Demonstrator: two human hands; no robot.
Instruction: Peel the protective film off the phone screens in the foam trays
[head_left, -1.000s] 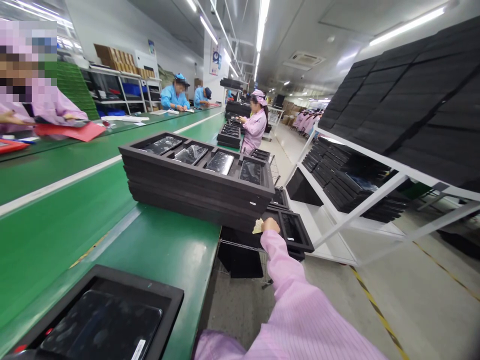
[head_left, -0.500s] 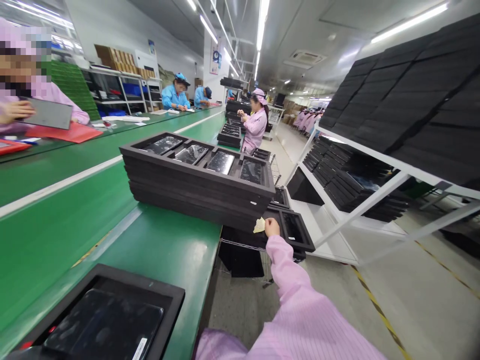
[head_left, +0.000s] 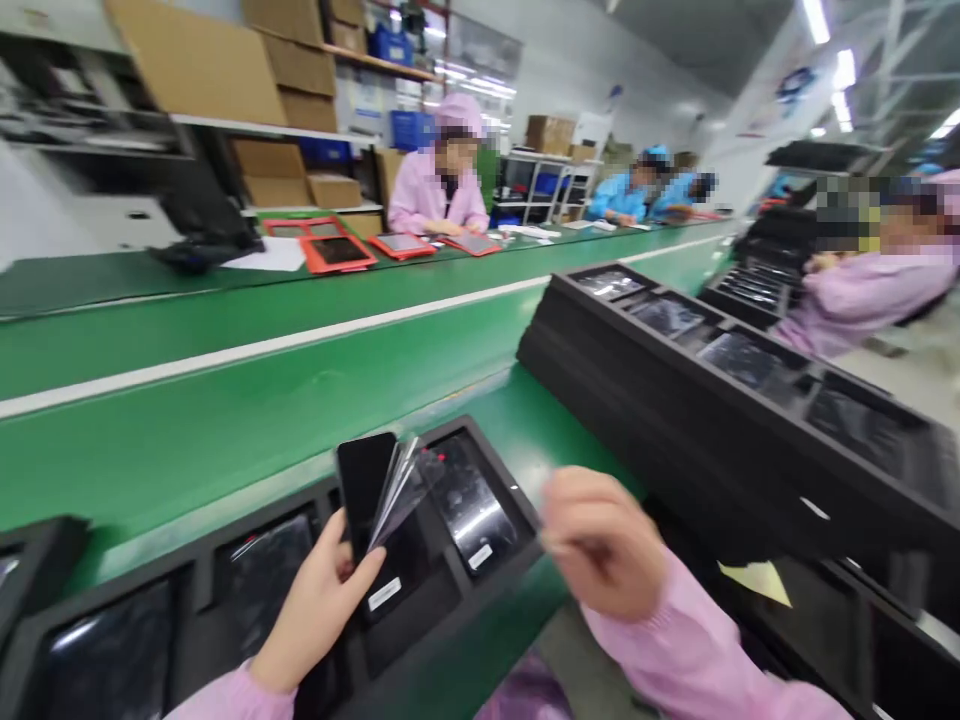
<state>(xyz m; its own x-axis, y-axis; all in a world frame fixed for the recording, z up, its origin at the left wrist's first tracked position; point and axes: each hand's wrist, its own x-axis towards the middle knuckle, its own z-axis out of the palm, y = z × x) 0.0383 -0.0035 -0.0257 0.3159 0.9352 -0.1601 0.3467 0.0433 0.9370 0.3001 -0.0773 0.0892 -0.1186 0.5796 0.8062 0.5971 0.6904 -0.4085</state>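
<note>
We are holding the black device (head_left: 363, 485) above the tray (head_left: 521, 500), its long axis running near to far, loose film (head_left: 409, 490) flaring right, our left hand (head_left: 322, 600) clasping its near end, our right hand (head_left: 604, 545) hovering apart rightward, its blurred grip unreadable.

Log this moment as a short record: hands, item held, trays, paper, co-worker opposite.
Left hand: grips a dark device
Film: clear, angled away from the device
Right hand: raised, curled, blurred; contents unclear
Tray: black, beneath the left hand, holding glossy panels
Stack: black trays at right, on the green bench
Paper: yellow, lower right
Co-worker: pink clothing, across the bench
</note>
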